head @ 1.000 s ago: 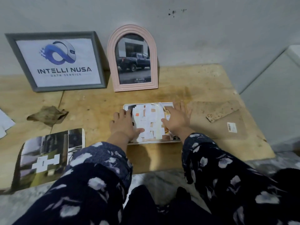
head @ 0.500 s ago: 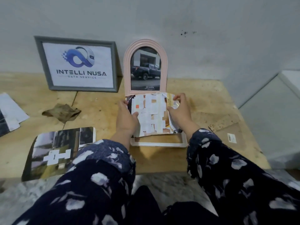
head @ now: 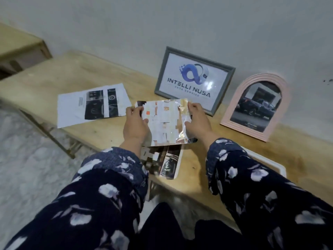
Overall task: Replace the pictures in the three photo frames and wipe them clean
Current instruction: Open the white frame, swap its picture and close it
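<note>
Both hands, left (head: 135, 125) and right (head: 197, 121), pinching photo (head: 164, 121) edges. Keep flat, set aside on table (head: 75, 76), avoid creasing.

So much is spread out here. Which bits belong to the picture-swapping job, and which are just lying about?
Part of the job:
- picture held by left hand and right hand
- white frame, lying flat
- grey frame, standing
- pink arched frame, standing
- photo on the table

Lying about:
- printed sheet
- wooden table
</note>
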`<control>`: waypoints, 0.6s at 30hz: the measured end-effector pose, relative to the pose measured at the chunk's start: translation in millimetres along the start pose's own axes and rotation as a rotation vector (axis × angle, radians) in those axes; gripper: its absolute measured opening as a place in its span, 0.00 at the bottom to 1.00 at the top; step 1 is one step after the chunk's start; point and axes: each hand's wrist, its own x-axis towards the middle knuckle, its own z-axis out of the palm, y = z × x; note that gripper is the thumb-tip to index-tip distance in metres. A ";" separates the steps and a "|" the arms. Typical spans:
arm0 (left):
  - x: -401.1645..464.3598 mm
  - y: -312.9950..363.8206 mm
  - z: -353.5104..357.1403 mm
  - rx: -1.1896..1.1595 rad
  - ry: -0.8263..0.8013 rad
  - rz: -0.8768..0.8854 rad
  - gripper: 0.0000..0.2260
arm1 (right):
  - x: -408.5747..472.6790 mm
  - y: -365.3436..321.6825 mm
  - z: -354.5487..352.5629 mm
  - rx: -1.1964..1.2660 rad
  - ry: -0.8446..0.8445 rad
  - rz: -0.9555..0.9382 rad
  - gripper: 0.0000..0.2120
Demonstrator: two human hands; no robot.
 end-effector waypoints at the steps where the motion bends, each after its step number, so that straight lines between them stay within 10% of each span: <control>1: 9.9 -13.2 -12.8 0.007 0.012 -0.014 0.20 | 10.4 -17.0 11.6 -0.021 -0.019 -0.032 0.34; 18: 192.6 -195.7 -130.8 0.030 -0.060 -0.141 0.30 | 158.7 -200.2 193.9 -0.019 -0.291 -0.002 0.45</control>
